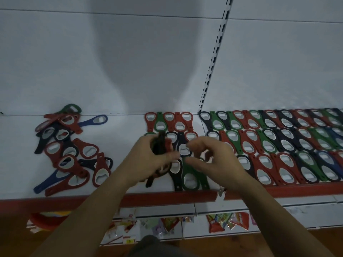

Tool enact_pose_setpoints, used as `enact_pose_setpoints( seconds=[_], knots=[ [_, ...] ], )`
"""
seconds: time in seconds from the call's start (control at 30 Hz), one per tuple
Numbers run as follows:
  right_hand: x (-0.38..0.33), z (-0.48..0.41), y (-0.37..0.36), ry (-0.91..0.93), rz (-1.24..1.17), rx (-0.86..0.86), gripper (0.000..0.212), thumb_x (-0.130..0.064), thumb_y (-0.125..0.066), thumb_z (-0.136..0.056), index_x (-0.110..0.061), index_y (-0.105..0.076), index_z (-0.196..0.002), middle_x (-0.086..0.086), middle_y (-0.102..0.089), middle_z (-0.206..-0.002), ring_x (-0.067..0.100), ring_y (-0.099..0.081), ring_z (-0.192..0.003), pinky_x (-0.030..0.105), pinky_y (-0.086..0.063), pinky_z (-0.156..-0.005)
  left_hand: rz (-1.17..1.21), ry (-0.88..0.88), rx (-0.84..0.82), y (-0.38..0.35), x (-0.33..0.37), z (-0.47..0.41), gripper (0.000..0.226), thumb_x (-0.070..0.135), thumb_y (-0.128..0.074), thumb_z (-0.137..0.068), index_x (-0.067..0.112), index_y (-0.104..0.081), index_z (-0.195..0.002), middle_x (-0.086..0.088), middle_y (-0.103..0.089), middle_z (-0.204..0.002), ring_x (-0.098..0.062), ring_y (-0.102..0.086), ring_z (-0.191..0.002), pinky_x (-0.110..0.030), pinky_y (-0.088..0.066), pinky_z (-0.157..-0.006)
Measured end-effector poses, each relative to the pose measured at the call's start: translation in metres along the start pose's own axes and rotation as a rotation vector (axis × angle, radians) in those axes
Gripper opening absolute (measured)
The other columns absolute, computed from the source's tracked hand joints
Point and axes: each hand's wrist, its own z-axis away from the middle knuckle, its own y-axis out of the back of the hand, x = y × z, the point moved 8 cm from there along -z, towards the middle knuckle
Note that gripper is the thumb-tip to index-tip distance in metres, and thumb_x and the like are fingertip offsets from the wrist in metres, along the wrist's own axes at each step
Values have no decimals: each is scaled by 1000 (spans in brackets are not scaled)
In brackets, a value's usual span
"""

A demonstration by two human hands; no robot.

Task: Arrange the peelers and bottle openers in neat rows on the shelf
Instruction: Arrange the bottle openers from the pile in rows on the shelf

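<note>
Across the white metal shelf [120, 130] with its red lip, neat rows of plastic-handled bottle openers [278, 145] fill the right; a jumbled pile [68, 149] lies left. Your left hand [148, 158] grips a dark-and-red bunch of openers [160, 143]. Let your empty, loosely spread right hand [215, 160] draw one, nesting it head-to-tail.

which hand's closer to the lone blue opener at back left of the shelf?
Left. The left hand, gripping a bunch of openers, is right of the blue opener, nearer the front of the shelf; the right hand is farther right, beyond it.
</note>
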Motion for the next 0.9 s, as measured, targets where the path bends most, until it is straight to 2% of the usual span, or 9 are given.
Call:
enact_pose_setpoints(
  seconds=[0.07,0.17,0.23,0.37,0.47,0.57,0.67,0.77,0.9],
  knots=[
    [-17,-15,-18,-31,-128,-50,39,-54,-79,-74,-41,-60,-106,-18,-69,-95,5,-68,-82,18,-55,-66,278,95,68,2,0,-4,45,52,-82,-67,23,-75,-100,4,-78,-95,-12,-74,-92,-34,-55,-85],
    [-26,-34,-35,-71,-349,-19,34,-25,-86,-79,-27,-64,-105,-4,-74,-86,12,-72,-73,28,-60,-67,639,215,26,-5,-8,-4,60,48,-84,-63,15,-74,-113,-7,-78,-107,-23,-76,-97,-35,-60,-79],
    [-22,-39,-35,-106,-504,30,26,-9,-80,-84,-17,-69,-106,3,-76,-83,21,-75,-75,36,-62,-70,810,277,-24,0,-15,0,47,32,-83,-71,12,-76,-112,-13,-77,-106,-23,-76,-89,-29,-60,-69],
    [-16,-37,-31,-65,-383,79,11,-8,-71,-92,-17,-73,-98,-1,-75,-85,16,-72,-75,27,-59,-69,786,331,66,29,-37,7,12,11,-77,-71,20,-81,-80,-13,-74,-83,-22,-73,-74,-28,-58,-58],
    [-23,-34,-35,28,-104,-9,20,-7,-68,-94,-22,-77,-103,-12,-71,-94,7,-68,-87,17,-54,-77,710,349,138,57,-47,12,15,2,-73,-80,15,-77,-87,-11,-73,-80,-23,-74,-71,-28,-57,-54],
    [-34,-29,-44,114,144,-87,21,-11,-70,-93,-22,-78,-108,-12,-66,-105,2,-62,-92,11,-50,-81,603,329,76,73,-45,12,18,4,-72,-83,14,-74,-98,-8,-69,-83,-22,-71,-70,-32,-53,-56],
    [-37,-20,-47,56,109,-14,11,-19,-72,-92,-25,-78,-99,-18,-71,-88,-3,-65,-78,10,-49,-71,329,164,59,84,-34,11,12,20,-73,-77,24,-75,-87,-8,-68,-76,-22,-68,-70,-31,-54,-62],
    [-25,-7,-53,-165,-94,87,14,-19,-73,-92,-30,-65,-89,-9,-71,-67,2,-68,-55,14,-49,-51,109,19,113,90,-24,16,7,19,-74,-90,25,-72,-86,-4,-70,-71,-18,-70,-70,-23,-56,-62],
    [-33,7,-68,-187,86,153,23,-17,-72,-88,-30,-56,-78,-1,-62,-55,9,-61,-47,23,-49,-45,-341,-76,61,77,-15,25,4,27,-71,-92,29,-69,-88,9,-71,-78,-8,-68,-74,-25,-57,-67]
  ],
)
